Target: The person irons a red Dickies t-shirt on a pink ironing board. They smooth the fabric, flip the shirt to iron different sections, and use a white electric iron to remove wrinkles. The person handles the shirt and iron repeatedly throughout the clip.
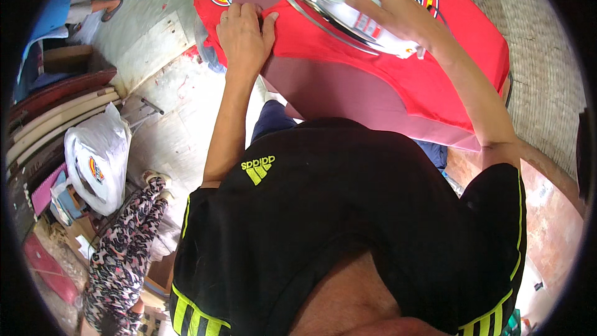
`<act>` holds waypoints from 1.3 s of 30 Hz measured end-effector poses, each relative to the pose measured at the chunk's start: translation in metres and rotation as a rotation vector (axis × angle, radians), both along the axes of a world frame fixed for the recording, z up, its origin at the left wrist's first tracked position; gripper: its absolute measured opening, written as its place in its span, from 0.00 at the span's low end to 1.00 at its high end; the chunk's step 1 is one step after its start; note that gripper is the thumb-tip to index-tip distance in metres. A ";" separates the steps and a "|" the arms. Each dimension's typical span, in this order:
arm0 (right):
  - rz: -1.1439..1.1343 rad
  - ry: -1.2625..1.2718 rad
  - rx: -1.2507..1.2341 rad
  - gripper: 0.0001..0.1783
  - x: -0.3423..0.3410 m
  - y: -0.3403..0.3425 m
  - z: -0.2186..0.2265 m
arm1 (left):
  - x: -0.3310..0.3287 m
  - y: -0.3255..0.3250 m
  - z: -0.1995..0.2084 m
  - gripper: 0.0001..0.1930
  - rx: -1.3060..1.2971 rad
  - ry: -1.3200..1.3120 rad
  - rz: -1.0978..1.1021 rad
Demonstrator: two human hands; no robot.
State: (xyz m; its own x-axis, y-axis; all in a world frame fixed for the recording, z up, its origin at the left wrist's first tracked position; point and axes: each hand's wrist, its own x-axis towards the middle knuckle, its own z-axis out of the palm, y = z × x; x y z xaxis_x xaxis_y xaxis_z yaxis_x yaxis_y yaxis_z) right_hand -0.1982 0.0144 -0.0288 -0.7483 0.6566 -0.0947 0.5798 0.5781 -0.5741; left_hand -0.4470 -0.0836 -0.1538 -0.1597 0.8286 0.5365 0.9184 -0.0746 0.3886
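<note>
My right hand (pixel 401 12) is closed round the handle of a white and pale-green clothes iron (pixel 351 15). The iron is tilted over the red garment (pixel 454 62); whether its soleplate touches the cloth I cannot tell. The garment is spread on an ironing board with a dull mauve cover (pixel 333 81) and carries round printed logos. To the left, my left hand (pixel 244 34) lies on the garment's left part, fingers stretched out and thumb apart. It holds nothing that I can see.
A ribbed beige surface (pixel 541 43) lies right of the board. On the left, a white plastic bag (pixel 102 158) sits beside stacked boards (pixel 62 112). Nearby, a person in patterned trousers (pixel 127 242) is partly visible; another person's sandalled feet (pixel 112 9) show at the upper left.
</note>
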 end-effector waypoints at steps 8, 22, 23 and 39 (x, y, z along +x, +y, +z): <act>-0.040 0.019 -0.103 0.22 0.109 -0.042 -0.006 | 0.021 -0.014 0.001 0.16 -0.052 -0.046 0.147; 0.103 -0.028 -0.120 0.20 0.122 -0.106 0.014 | 0.034 -0.035 -0.015 0.13 0.002 0.006 0.254; 0.063 0.062 -0.167 0.20 0.131 -0.111 0.009 | 0.035 -0.033 -0.016 0.13 0.003 -0.001 0.244; -0.196 -0.128 -0.320 0.21 0.116 -0.080 0.010 | 0.030 -0.039 -0.011 0.14 -0.004 -0.515 0.249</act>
State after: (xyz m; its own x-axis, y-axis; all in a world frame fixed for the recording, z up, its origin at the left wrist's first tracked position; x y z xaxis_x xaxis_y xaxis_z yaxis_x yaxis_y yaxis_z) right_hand -0.0820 -0.0655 -0.0190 -0.5806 0.7081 -0.4018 0.7399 0.2529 -0.6234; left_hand -0.4167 -0.1231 -0.1646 -0.5905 0.7343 0.3349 0.6002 0.1221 0.7905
